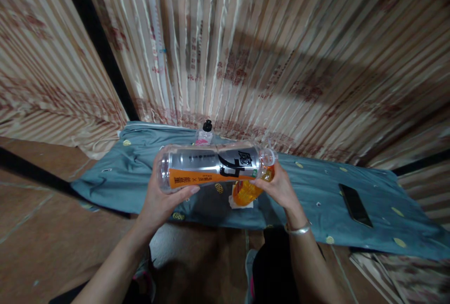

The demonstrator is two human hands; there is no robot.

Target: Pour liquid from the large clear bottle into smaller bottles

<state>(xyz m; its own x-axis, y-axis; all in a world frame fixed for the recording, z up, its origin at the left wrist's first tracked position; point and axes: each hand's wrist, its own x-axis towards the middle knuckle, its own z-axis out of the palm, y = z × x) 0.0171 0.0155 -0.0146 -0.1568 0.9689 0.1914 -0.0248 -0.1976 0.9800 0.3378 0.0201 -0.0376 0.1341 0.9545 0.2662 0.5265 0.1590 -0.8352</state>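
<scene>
A large clear bottle (211,166) with a silver and orange label lies sideways in the air above the cloth. My left hand (163,194) is wrapped round its base, the thumb along the lower side. At its neck end, my right hand (279,184) has its fingers closed round the neck; a bracelet is on that wrist. Behind and below the neck, a smaller bottle of orange liquid (246,194) stands tilted in view over a white tissue (236,203). Its top is partly hidden by the large bottle and my right hand, so I cannot tell whether they touch.
A small bottle with a black cap (206,128) stands at the back edge of the blue-green cloth (305,201). A dark phone (356,204) lies on the right. Pleated curtains (225,51) hang behind; black poles (98,41) frame the sides.
</scene>
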